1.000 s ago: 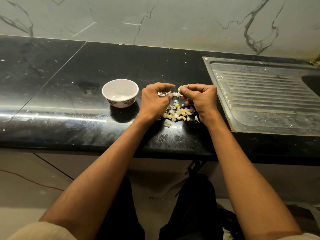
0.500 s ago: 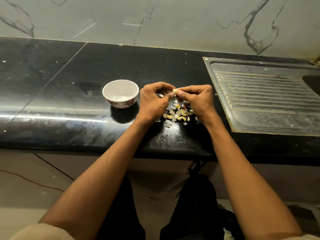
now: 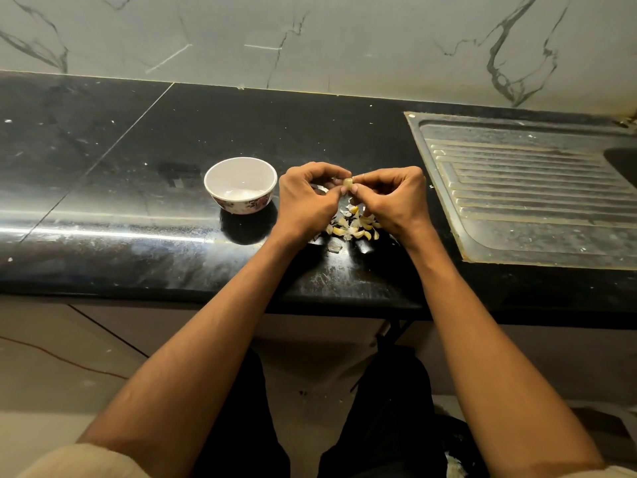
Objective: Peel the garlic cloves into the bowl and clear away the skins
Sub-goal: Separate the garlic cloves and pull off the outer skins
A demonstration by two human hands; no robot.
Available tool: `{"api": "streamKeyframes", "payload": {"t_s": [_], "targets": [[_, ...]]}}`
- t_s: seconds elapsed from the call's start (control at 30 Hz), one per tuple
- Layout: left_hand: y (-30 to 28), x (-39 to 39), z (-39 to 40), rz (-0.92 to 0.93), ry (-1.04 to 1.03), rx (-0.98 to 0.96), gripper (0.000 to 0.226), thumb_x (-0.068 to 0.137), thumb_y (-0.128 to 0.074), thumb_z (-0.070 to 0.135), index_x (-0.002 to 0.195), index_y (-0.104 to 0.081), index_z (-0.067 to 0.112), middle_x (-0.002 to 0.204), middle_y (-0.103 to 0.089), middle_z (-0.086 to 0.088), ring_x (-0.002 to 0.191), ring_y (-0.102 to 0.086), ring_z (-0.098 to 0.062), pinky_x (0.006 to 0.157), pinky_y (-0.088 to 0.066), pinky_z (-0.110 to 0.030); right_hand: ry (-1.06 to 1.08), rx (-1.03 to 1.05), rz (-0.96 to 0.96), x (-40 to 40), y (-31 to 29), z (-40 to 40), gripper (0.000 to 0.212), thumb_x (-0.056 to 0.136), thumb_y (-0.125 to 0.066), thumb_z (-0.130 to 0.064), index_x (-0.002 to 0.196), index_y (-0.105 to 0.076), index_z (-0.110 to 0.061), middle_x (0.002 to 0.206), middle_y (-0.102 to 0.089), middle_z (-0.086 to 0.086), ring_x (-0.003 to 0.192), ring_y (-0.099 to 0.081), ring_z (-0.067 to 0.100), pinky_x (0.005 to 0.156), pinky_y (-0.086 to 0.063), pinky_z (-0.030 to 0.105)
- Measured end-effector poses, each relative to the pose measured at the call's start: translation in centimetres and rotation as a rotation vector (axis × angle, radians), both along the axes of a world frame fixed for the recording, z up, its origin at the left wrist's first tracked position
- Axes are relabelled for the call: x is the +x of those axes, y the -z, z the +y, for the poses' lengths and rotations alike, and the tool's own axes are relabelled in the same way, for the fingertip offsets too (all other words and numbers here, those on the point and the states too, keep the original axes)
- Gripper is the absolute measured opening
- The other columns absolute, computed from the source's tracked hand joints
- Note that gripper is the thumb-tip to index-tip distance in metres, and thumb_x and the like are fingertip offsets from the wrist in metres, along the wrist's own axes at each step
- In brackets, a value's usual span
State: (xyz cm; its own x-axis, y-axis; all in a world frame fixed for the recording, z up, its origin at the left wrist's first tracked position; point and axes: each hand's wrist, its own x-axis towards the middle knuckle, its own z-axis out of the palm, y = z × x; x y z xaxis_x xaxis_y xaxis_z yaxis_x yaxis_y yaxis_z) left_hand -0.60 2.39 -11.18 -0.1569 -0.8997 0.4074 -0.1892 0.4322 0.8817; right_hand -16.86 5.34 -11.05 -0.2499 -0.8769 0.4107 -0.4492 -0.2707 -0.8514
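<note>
two hands meet above a black counter [image 3: 138, 167]. the left hand [image 3: 305, 198] and right hand [image 3: 393, 198] both pinch one garlic clove [image 3: 348, 182] with curled fingertips. a pile of cloves and skins [image 3: 353, 227] lies at 6 o'clock below them; a white bowl [image 3: 240, 185] sits at 9 o'clock.

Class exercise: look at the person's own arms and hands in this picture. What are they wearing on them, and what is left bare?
Both forearms are bare from wrist to near the elbow. At the bottom corners, cream-coloured sleeves show, pushed up the arms. The left hand and right hand wear no gloves. A thin ring seems to sit on a right finger, though it is too small to be sure. No watch or bracelet shows on either wrist.
</note>
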Motion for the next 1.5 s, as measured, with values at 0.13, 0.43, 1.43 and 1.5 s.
{"api": "streamKeyframes", "payload": {"t_s": [0.13,0.43,1.43,1.5], "targets": [[0.0,0.1,0.0,-0.006,0.014,-0.009,0.014,0.081,-0.080,0.006,0.090,-0.080,0.016,0.084,-0.076,0.005,0.078,-0.071,-0.009,0.070,-0.061,-0.031,0.013,-0.008,0.018,0.2,-0.1,0.1,0.011,0.076,-0.083,-0.022,0.086,-0.083,-0.017,0.076,-0.079,0.001,0.070,-0.076,0.029,0.067,-0.064,0.053],[-0.2,0.0,0.3,-0.001,0.062,-0.011,0.010,0.083,-0.081,0.007,0.092,-0.080,0.011,0.085,-0.078,0.003,0.078,-0.073,-0.007,0.068,-0.055,-0.017,0.016,-0.026,0.045,0.3,-0.2,0.1,0.003,0.077,-0.078,-0.016,0.078,-0.081,-0.017,0.069,-0.075,0.000,0.056,-0.061,0.007,0.056,-0.055,0.031],[-0.3,0.0,0.6,0.074,0.088,0.111,0.015,0.083,-0.074,-0.006,0.093,-0.074,0.006,0.085,-0.077,-0.006,0.077,-0.077,-0.023,0.073,-0.065,-0.046,-0.023,0.040,-0.102,0.8,-1.2,0.7,0.011,0.071,-0.073,-0.013,0.077,-0.082,-0.017,0.071,-0.076,0.006,0.061,-0.070,0.020,0.056,-0.055,0.032],[-0.3,0.1,0.6,0.075,0.089,0.122,0.016,0.083,-0.073,-0.006,0.093,-0.074,0.007,0.084,-0.077,-0.007,0.078,-0.077,-0.025,0.074,-0.063,-0.050,-0.033,0.042,-0.120,0.9,-1.3,0.8,0.012,0.071,-0.073,-0.012,0.076,-0.081,-0.019,0.071,-0.076,0.007,0.060,-0.069,0.020,0.056,-0.054,0.032]]}}
